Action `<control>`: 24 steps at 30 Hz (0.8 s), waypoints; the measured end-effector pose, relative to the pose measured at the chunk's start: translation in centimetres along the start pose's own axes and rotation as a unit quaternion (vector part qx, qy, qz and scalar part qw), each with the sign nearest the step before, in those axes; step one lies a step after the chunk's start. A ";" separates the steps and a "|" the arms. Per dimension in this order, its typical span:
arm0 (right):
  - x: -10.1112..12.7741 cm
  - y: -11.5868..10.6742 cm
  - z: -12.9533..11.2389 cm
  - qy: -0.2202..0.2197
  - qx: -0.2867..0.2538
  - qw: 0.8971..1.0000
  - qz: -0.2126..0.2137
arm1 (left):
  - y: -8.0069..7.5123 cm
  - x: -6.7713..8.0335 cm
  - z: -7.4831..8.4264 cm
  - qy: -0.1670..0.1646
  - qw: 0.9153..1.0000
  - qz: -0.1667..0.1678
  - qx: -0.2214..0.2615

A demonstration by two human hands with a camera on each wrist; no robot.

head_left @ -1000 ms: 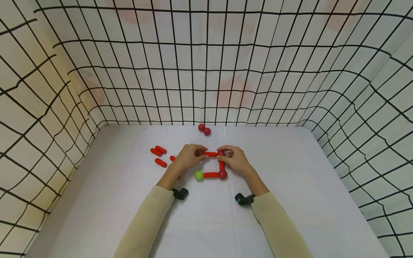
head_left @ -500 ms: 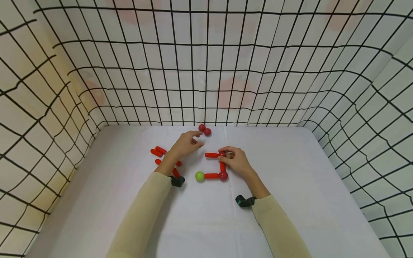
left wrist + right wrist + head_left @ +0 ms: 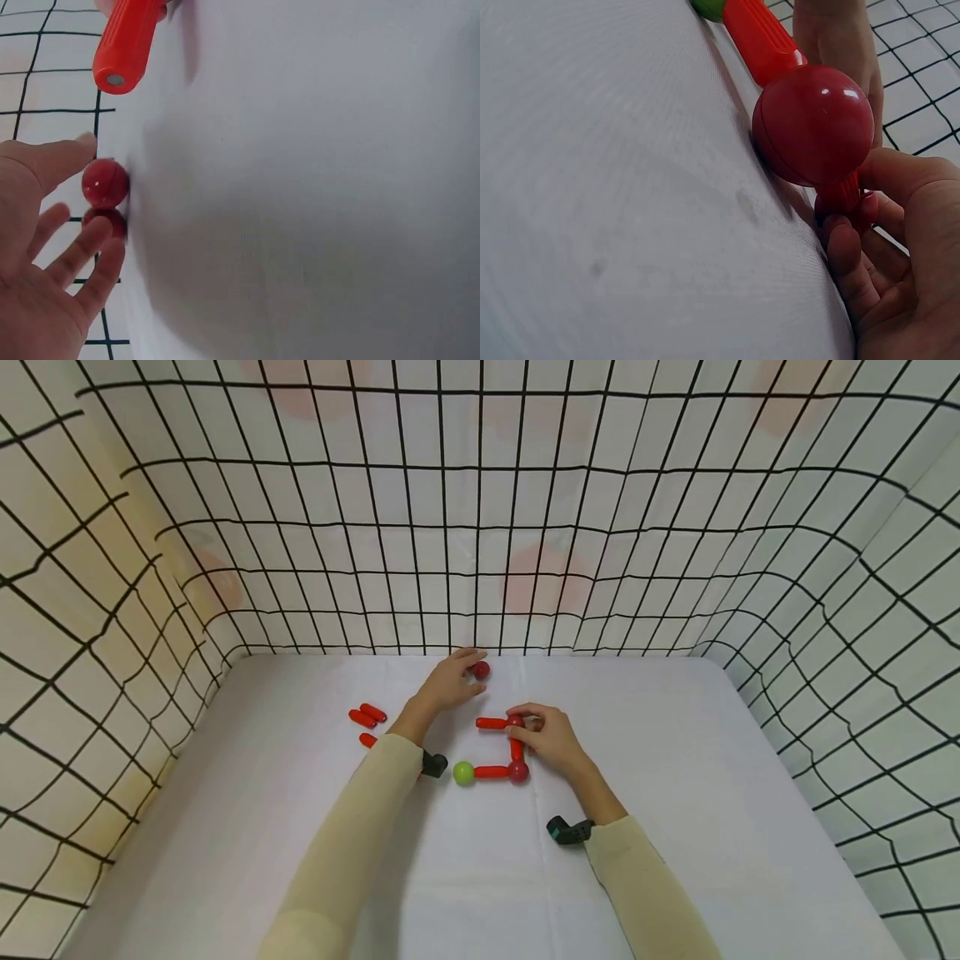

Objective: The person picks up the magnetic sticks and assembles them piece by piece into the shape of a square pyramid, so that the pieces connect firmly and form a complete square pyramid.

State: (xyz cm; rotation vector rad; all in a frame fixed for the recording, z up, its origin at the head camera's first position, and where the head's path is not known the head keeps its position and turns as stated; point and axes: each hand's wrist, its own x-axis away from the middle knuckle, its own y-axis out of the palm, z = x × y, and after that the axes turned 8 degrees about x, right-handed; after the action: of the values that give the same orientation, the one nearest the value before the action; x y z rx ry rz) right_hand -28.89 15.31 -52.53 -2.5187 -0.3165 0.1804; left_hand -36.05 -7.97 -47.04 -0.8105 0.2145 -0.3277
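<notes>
Head view: from above, facing forward and down over the white cloth-covered table (image 3: 675,827) toward its far edge; left wrist view: close above that edge, on two small red balls (image 3: 105,184); right wrist view: very close, sharing the red rod-and-ball frame (image 3: 814,124) with the head view.

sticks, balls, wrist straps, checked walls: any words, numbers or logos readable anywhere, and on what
No readable text in any view.
Red sticks: plain, no marking; the stick end in the left wrist view shows only a bare metal disc.
Red balls and green ball: plain.
Checked walls: black grid lines and faint pink blotches, no lettering.
Wrist devices: too small to tell any label.
</notes>
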 end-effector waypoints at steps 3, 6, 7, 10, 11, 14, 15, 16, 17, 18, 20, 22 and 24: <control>0.0 0.1 0.2 -0.002 -0.001 1.000 0.001 | 0.5 -0.2 -0.2 0.005 1.000 -0.012 -0.008; 0.0 0.1 0.2 -0.008 -0.002 1.000 0.001 | 0.8 -0.3 -0.4 0.006 1.000 -0.008 -0.021; 0.0 0.1 0.1 -0.009 -0.001 1.000 0.000 | 0.9 -0.3 -0.4 0.005 1.000 -0.005 -0.028; 0.1 0.2 0.0 -0.009 -0.001 1.000 0.002 | 1.0 -0.2 -0.4 -0.001 0.999 -0.002 -0.040; 0.1 0.2 0.0 -0.008 0.000 1.000 0.002 | 1.0 -0.1 -0.3 -0.004 0.999 -0.003 -0.038; 0.2 0.2 0.0 -0.004 0.002 1.000 0.003 | 0.8 0.2 -0.1 -0.011 0.999 -0.014 -0.027; 0.2 0.1 -0.1 -0.003 0.002 1.000 0.004 | 0.7 0.3 0.0 -0.014 1.000 -0.018 -0.020; 0.2 0.1 0.0 -0.002 0.005 1.000 0.005 | 0.6 0.5 0.0 -0.017 1.000 -0.021 -0.013; 0.2 0.1 0.0 -0.001 0.007 1.000 0.007 | 0.4 0.8 0.1 -0.021 1.000 -0.022 -0.004; 0.2 0.1 0.0 0.000 0.008 1.000 0.007 | 0.2 1.1 0.2 -0.023 1.000 -0.021 0.002; 0.1 0.1 0.1 0.000 0.012 1.000 0.007 | -0.2 1.8 0.3 -0.028 0.999 -0.017 0.018; 0.1 0.1 0.1 -0.001 0.015 1.000 0.006 | -0.6 2.7 0.3 -0.028 0.999 -0.008 0.033; 0.0 0.1 0.1 -0.002 0.016 1.000 0.005 | -0.9 3.8 0.2 -0.029 0.998 0.001 0.050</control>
State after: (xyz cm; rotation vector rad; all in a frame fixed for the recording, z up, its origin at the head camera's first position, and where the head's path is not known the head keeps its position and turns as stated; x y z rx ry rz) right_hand -28.86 15.31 -52.69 -2.4899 -0.2995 0.1940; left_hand -32.67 -9.80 -46.42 -0.7207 0.1430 -0.3104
